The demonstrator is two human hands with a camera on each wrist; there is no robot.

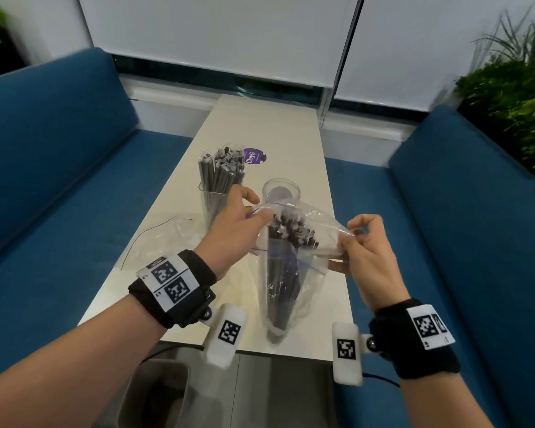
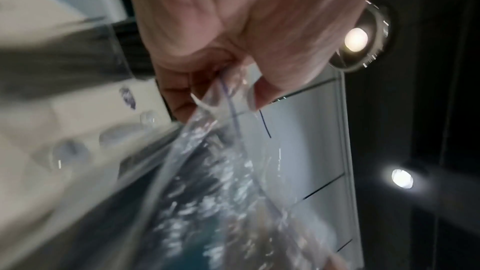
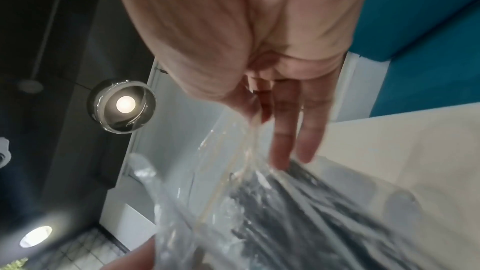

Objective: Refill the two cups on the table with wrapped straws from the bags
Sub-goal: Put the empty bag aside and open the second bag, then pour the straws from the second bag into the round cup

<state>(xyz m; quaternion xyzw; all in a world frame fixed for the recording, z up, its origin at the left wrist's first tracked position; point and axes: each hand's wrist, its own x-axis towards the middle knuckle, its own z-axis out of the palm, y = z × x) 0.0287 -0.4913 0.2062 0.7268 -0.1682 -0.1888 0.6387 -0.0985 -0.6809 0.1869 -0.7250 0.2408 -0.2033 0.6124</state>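
Note:
A clear zip bag (image 1: 286, 273) full of dark wrapped straws (image 1: 292, 236) stands upright over the near end of the white table (image 1: 260, 131). My left hand (image 1: 244, 220) pinches the left edge of the bag's mouth (image 2: 228, 98). My right hand (image 1: 357, 239) pinches the right edge (image 3: 249, 122), and the mouth is pulled apart between them. Behind the bag, an empty clear cup (image 1: 281, 193) stands on the table. To its left a second clear cup (image 1: 212, 199) holds a bundle of wrapped straws (image 1: 221, 171).
An empty clear bag (image 1: 164, 239) lies flat on the table's left side. A purple round sticker (image 1: 254, 156) sits behind the cups. Blue benches (image 1: 59, 180) flank the table on both sides. A grey bin (image 1: 155, 393) stands below the near edge. Plants (image 1: 513, 97) stand at the right.

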